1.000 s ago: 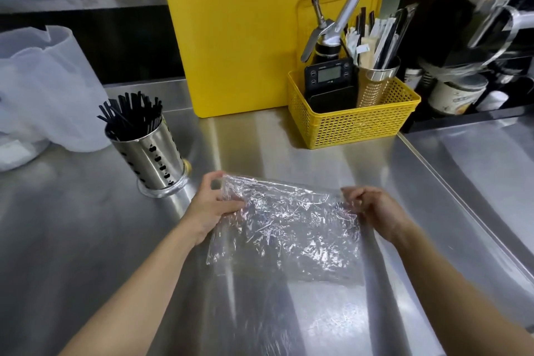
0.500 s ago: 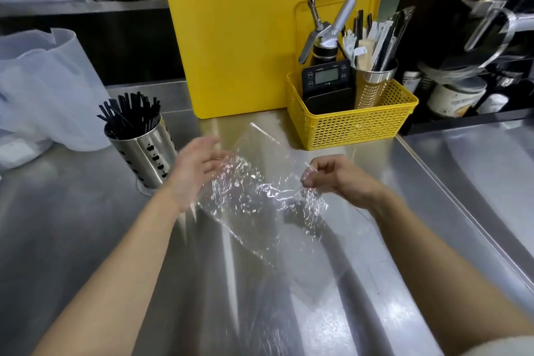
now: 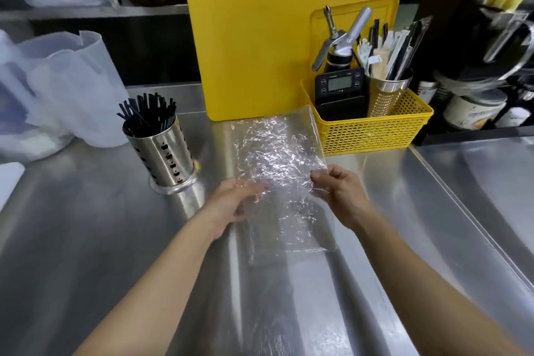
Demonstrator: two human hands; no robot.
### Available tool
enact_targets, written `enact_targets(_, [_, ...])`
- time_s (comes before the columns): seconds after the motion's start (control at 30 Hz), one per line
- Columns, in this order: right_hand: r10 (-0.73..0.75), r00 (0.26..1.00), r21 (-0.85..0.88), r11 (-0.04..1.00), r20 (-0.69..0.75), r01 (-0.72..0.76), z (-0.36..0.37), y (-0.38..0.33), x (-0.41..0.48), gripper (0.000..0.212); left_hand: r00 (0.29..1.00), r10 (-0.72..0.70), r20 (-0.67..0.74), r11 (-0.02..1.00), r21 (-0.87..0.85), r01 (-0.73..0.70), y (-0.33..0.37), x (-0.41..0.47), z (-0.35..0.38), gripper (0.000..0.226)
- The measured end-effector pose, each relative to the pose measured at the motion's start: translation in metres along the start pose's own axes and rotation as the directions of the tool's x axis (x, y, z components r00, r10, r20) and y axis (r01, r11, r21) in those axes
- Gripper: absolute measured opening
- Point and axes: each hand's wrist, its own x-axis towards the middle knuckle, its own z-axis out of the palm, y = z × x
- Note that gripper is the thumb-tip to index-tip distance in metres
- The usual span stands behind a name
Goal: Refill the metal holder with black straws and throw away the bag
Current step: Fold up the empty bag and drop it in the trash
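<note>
Empty clear plastic bag [image 3: 277, 170], crinkled, was held up over the steel counter [image 3: 86, 240] between both hands, its far end reaching toward the yellow basket [image 3: 375, 133] and the near end hanging down toward the countertop. Right hand [image 3: 335, 193] pinched the bag's right edge between thumb and curled fingers. Left hand [image 3: 234, 205] was at the bag's left edge with fingers pointing right, partly behind the film. It was motion-blurred, so I can't tell whether it gripped or only touched.

Metal holder [image 3: 163, 159], with apple-shaped cutouts, stood upright on the counter left of the bag and apart from it, packed with black straws [image 3: 147, 113] fanning out the top.

Yellow cutting board [image 3: 260, 52] stood upright behind the bag. The basket to its right held a black digital scale [image 3: 339, 85], a cream whipper [image 3: 341, 46] and a perforated metal cup [image 3: 387, 92] of wrapped utensils. Translucent plastic container [image 3: 72, 87] sat far left.
</note>
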Motion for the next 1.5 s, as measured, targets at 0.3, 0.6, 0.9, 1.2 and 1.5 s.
enact_targets(0.3, [0.124,0.991,-0.205,0.972,0.047,-0.112,-0.036,0.005,-0.004,0.010,0.982,0.181,-0.061,0.923,0.355,-0.148,-0.011,0.001,-0.005,0.024])
enact_targets(0.6, [0.182,0.970,-0.077,0.982,0.162,-0.172,-0.045,0.009,-0.012,0.027,0.961,0.273,-0.038,0.957,0.112,-0.267,-0.018,-0.006,-0.005,0.027])
enact_targets(0.9, [0.174,0.968,-0.050,0.985,0.181,-0.168,-0.042,0.014,-0.021,0.030,0.988,0.141,0.068,0.972,-0.200,-0.125,-0.024,-0.016,-0.012,0.017])
enact_targets(1.2, [0.016,1.000,-0.065,0.998,-0.027,-0.018,-0.035,0.025,-0.048,0.057,0.991,-0.121,0.051,0.992,0.034,0.119,-0.038,-0.034,-0.006,0.058])
enact_targets(1.5, [0.101,0.991,-0.107,0.988,-0.083,-0.110,-0.032,0.035,-0.132,0.007,0.995,-0.003,0.100,0.994,0.108,-0.008,-0.051,-0.061,0.000,0.012])
